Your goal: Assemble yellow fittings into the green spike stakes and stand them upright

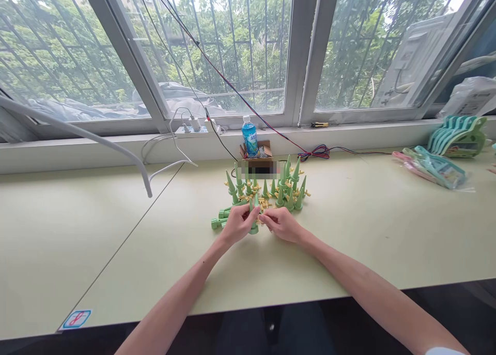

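Observation:
My left hand (pixel 237 224) is closed around a green plastic watering spike (pixel 253 230), a cone with a wider round base, just above the table. Against its side, the fingertips of my right hand (pixel 282 224) are pinched together; what lies between them is too small to make out. Right behind my hands stands a group of similar green spikes (pixel 290 202), points up, many with small yellow valves on their sides. Loose yellow valves (pixel 264 204) lie among them. To the left of my left hand, several green spikes (pixel 215 223) lie on their sides.
A blue-liquid bottle (pixel 250 138) stands by a small cardboard box (pixel 265 151) behind the spikes. Coiled cables (pixel 318 152) and a power strip (pixel 194 129) are near the window. Plastic hangers (pixel 455 138) and a wrapped bundle (pixel 437 169) lie far right. A white tube (pixel 116 143) hangs at left.

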Available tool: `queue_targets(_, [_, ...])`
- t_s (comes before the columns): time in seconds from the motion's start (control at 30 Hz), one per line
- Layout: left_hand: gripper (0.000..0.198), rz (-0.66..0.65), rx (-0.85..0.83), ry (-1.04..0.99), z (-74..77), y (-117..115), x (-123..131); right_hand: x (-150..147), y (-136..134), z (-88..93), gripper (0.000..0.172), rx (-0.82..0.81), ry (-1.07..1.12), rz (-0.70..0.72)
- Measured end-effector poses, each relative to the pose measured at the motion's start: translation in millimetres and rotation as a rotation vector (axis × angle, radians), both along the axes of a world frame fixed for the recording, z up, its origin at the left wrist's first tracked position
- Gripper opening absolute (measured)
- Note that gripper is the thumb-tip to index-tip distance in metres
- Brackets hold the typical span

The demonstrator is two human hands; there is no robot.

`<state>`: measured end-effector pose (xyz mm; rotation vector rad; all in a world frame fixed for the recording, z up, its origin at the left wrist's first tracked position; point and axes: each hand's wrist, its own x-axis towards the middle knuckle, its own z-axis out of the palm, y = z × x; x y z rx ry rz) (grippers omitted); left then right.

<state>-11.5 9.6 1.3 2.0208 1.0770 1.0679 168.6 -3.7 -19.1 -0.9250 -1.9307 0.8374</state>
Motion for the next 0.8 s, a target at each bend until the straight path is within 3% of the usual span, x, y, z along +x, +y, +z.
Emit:
queue_targets(0.17, [0.049, 0.018, -0.02, -0.001, 1.2, -0.1, 0.1, 1.1, -1.6, 1.0, 0.036, -0.049, 0.033, -0.01])
queue_targets(0.43, [0.048, 0.048, -0.005, -0.012, 1.6, 0.5, -0.7, 2.6, -4.2, 5.1, 0.027, -0.011, 0.038, 0.035])
queue_targets(0.8, [0.048, 0.048, -0.017, 0.005, 2.3, -0.8, 0.5, 1.0, -1.7, 1.1, 0.03, -0.077, 0.047, 0.038])
